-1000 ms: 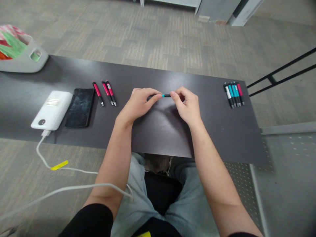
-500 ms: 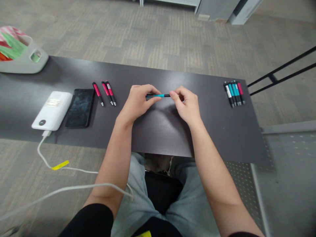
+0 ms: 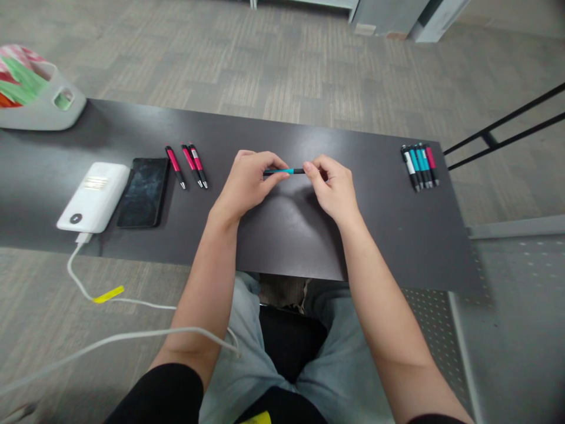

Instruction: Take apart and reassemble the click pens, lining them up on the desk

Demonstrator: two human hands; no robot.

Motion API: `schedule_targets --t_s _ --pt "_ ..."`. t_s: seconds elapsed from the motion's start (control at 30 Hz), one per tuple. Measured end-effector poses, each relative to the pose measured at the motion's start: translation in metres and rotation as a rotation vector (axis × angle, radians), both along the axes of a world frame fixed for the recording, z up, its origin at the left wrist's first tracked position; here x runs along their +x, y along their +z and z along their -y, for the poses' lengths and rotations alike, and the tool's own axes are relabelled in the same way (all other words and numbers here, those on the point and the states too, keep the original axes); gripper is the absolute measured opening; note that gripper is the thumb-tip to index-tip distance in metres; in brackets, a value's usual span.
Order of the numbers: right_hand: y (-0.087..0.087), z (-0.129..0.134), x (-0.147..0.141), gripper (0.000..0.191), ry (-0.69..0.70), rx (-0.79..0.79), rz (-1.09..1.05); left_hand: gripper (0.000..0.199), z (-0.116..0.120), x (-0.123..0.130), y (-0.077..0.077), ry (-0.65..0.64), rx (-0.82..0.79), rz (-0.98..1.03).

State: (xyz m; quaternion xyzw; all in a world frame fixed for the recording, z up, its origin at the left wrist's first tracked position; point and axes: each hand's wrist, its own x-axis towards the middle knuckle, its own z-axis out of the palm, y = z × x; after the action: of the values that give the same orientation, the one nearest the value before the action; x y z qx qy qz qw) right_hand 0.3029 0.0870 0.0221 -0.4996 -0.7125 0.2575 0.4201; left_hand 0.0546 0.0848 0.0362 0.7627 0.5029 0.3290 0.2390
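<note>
A teal and black pen [image 3: 285, 171] lies level between my two hands, above the middle of the dark table [image 3: 291, 235]. My left hand [image 3: 253, 176] pinches its left part between thumb and fingers. At the other end, the fingertips of my right hand [image 3: 332, 182] close around the black grip, hiding the tip. To the left lie three pink and black pens, one single pen [image 3: 175, 167] and a pair [image 3: 195, 166] side by side. Near the table's right end several pens [image 3: 420, 167] in white, teal and pink rest in a tight row.
Left of the pink pens lie a black phone [image 3: 143, 193] and a white power bank [image 3: 93, 197]. A white cable [image 3: 132, 337] runs from it past my left forearm. A pale container [image 3: 66, 112] with colourful contents stands at the far left. Black metal bars [image 3: 498, 138] rise beyond the right edge.
Both hands keep hold of the pen in nearly the same place. The view has shifted very slightly; nothing on the table has visibly moved.
</note>
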Motion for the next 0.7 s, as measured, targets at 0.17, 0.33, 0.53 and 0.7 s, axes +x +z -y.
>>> schedule_targets --t_s 0.17,0.33,0.53,0.7 --pt "-0.004 -0.001 0.001 0.083 0.009 -0.007 0.009 0.006 -0.001 0.001 0.001 -0.002 0.027 -0.031" --pt "-0.003 0.0 -0.002 0.086 -0.009 -0.032 -0.008 0.014 -0.001 -0.001 -0.001 -0.034 0.008 0.005" --pt "-0.007 -0.001 0.001 0.077 -0.01 -0.059 -0.045 0.023 -0.001 -0.004 -0.005 -0.089 -0.048 0.064" --pt "-0.017 -0.005 0.008 0.056 0.028 -0.054 -0.131 0.029 -0.003 -0.007 -0.006 -0.089 -0.053 0.065"
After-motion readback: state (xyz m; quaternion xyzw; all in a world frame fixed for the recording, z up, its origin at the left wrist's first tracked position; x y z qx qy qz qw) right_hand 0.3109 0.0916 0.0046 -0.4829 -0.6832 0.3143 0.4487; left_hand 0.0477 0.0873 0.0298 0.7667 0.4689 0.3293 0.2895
